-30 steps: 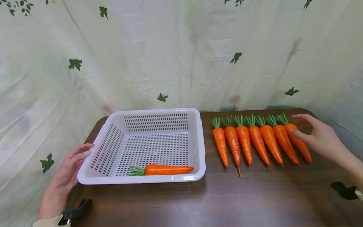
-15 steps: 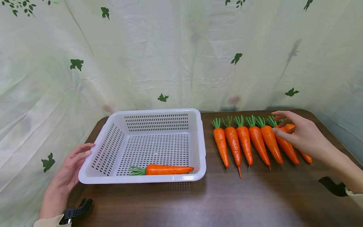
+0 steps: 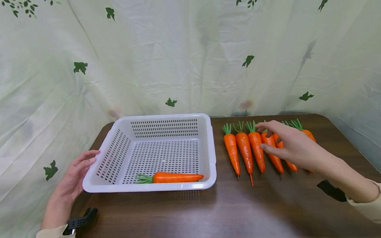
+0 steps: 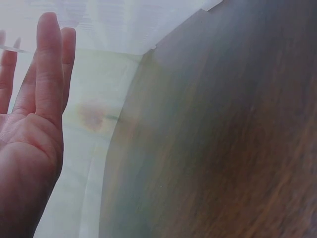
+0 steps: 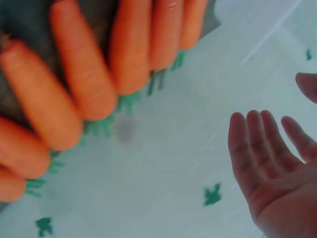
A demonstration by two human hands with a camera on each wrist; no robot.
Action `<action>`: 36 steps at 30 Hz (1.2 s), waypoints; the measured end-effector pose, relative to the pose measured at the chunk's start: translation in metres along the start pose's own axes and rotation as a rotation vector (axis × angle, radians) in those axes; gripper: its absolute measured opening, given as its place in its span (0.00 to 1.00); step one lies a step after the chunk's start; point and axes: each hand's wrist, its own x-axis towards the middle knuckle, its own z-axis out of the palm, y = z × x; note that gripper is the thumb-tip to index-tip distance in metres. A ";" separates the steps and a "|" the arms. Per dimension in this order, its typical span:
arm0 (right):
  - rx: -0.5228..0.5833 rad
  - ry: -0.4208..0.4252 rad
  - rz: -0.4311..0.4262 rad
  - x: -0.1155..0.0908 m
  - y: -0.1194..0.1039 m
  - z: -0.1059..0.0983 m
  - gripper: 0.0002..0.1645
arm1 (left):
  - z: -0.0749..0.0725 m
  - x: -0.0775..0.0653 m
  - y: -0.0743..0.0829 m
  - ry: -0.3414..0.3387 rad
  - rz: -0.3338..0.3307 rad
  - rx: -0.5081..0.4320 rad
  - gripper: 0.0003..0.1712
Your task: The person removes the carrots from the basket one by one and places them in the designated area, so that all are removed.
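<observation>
My left hand is at the left wall of a white perforated plastic basket, its fingertips at the rim. In the left wrist view, the fingers of that hand look straight. One carrot with a green top lies inside the basket along its near side. My right hand hovers over a row of several carrots, fingers loosely bent and nothing held, partly hiding the ones beneath. At the row's left end lies a carrot, tip toward me. The right wrist view shows the right hand apart from the carrots.
The dark brown wooden table carries the basket and the carrot row side by side. A pale curtain with green leaf prints hangs close behind the table and along its left side. Black straps sit at both wrists.
My right hand has moved left across the carrot row, from the rightmost carrot to above the middle ones. My left hand, the basket and the carrots look the same.
</observation>
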 end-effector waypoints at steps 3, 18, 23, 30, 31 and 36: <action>0.008 -0.051 -0.028 0.006 -0.010 0.003 0.32 | 0.001 0.000 0.000 0.013 -0.001 0.008 0.27; 0.104 -0.239 -0.218 0.046 -0.056 0.026 0.28 | 0.001 0.000 0.000 -0.007 -0.001 -0.013 0.27; 0.166 -0.297 -0.291 0.058 -0.071 0.031 0.28 | 0.002 0.000 0.000 0.003 0.002 -0.008 0.26; 0.336 -0.416 -0.336 0.072 -0.089 0.050 0.26 | 0.003 0.000 0.000 0.004 0.004 -0.001 0.26; 0.348 -0.428 -0.341 0.073 -0.092 0.053 0.26 | 0.003 0.000 0.000 0.003 0.005 0.001 0.26; 0.349 -0.477 -0.364 0.084 -0.104 0.069 0.26 | 0.003 0.000 -0.001 0.013 0.005 0.009 0.26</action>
